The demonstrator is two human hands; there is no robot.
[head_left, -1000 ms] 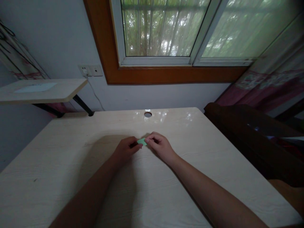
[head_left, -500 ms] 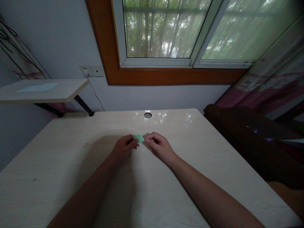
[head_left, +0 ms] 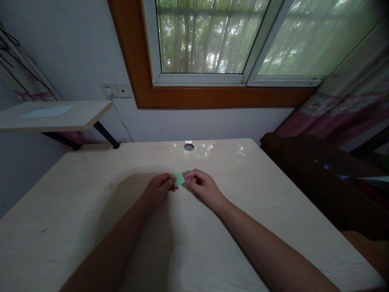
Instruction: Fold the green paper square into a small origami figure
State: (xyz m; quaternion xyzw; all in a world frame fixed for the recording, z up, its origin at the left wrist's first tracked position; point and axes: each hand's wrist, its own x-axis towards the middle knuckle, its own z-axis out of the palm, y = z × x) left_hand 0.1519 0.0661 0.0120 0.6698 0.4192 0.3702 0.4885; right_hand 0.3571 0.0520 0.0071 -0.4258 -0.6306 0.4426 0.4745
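A small light-green piece of paper (head_left: 179,179), folded or square-cut, is held just above the desk. My left hand (head_left: 159,186) pinches its left side between thumb and fingers. At the paper's right corner, the thumb and index finger of my right hand (head_left: 203,184) are pressed together and appear to grip the tip. The other fingers of that hand are curled. The fingers behind the paper are partly hidden.
The pale wooden desk (head_left: 243,194) has a round cable hole (head_left: 189,147) near its back edge. A raised shelf (head_left: 91,111) on black legs stands at the left, with a sheet of paper (head_left: 45,112) on it. Dark furniture (head_left: 304,178) borders the desk's right side.
The green paper has turned slightly and shows more of its face between the fingers. Both hands stay in nearly the same place.
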